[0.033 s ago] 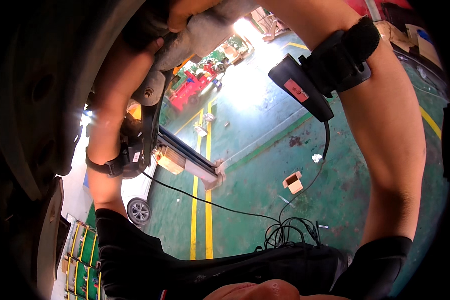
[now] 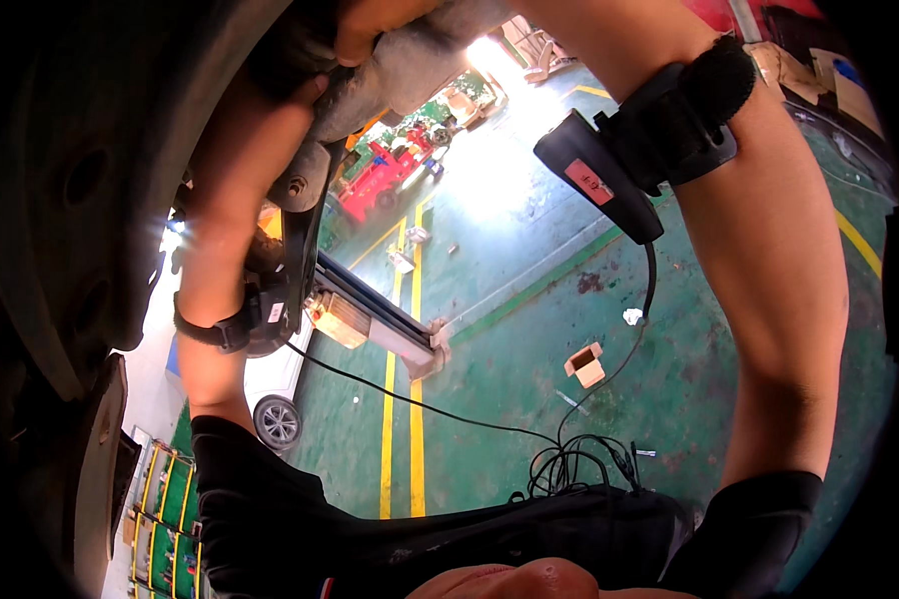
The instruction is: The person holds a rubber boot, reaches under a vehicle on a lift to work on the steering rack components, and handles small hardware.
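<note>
Both arms reach overhead to the dirty underside of a vehicle. My left hand [image 2: 295,105] is at a dark part up there; its thumb shows beside a grey, grimy metal piece [image 2: 410,70], and its other fingers are lost in shadow. Just above it, my right hand [image 2: 375,25] comes in from the top right, closed, one bent digit pressed against the same spot. What the two hands grip is hidden in the dark. Below the left hand hangs a metal bracket with a bolt [image 2: 297,186]. Black devices are strapped to the left forearm [image 2: 267,311] and right forearm [image 2: 599,175].
Dark vehicle parts [image 2: 55,200] fill the left side. A thin black cable [image 2: 420,402] links the strapped devices to a coil [image 2: 579,464] near my body. On the green floor lie a small open carton [image 2: 585,365] and white litter. Beyond stand a lift post [image 2: 400,344], a white car's wheel [image 2: 277,421] and a red machine [image 2: 380,185].
Both forearms have shifted very slightly inward. The hands stay at the same place on the vehicle.
</note>
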A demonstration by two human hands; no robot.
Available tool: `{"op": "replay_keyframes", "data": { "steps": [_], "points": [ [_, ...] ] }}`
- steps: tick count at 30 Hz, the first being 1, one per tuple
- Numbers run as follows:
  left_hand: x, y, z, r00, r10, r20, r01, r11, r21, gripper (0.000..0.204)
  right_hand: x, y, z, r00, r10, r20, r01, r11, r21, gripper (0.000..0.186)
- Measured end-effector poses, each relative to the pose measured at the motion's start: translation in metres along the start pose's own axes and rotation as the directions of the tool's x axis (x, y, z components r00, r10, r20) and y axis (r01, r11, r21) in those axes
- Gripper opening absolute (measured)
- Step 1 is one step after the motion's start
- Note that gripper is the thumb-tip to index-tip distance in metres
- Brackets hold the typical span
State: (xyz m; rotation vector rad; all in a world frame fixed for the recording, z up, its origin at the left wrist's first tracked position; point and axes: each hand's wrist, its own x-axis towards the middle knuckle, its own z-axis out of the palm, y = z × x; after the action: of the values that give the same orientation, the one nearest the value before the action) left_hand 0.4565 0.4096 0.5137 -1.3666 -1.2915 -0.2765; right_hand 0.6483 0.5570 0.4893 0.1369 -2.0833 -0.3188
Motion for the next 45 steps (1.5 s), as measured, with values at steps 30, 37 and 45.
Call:
{"op": "replay_keyframes", "data": {
  "steps": [30,37,45],
  "points": [
    [-0.006,0.023,0.013,0.989,0.023,-0.143,0.024,0.946,0.322,0.051,0.034,0.019,0.039,0.933,-0.235,-0.274,0.219,0.972,-0.089,0.051],
    [-0.01,0.015,0.012,0.969,0.093,-0.231,-0.004,0.934,0.358,0.053,0.043,0.019,0.054,0.912,-0.227,-0.343,0.195,0.973,-0.126,0.055],
    [-0.006,0.018,0.022,0.98,-0.04,-0.195,0.11,0.927,0.359,0.061,0.028,0.015,0.042,0.944,-0.207,-0.258,0.189,0.978,-0.093,0.049]
  ]
}}
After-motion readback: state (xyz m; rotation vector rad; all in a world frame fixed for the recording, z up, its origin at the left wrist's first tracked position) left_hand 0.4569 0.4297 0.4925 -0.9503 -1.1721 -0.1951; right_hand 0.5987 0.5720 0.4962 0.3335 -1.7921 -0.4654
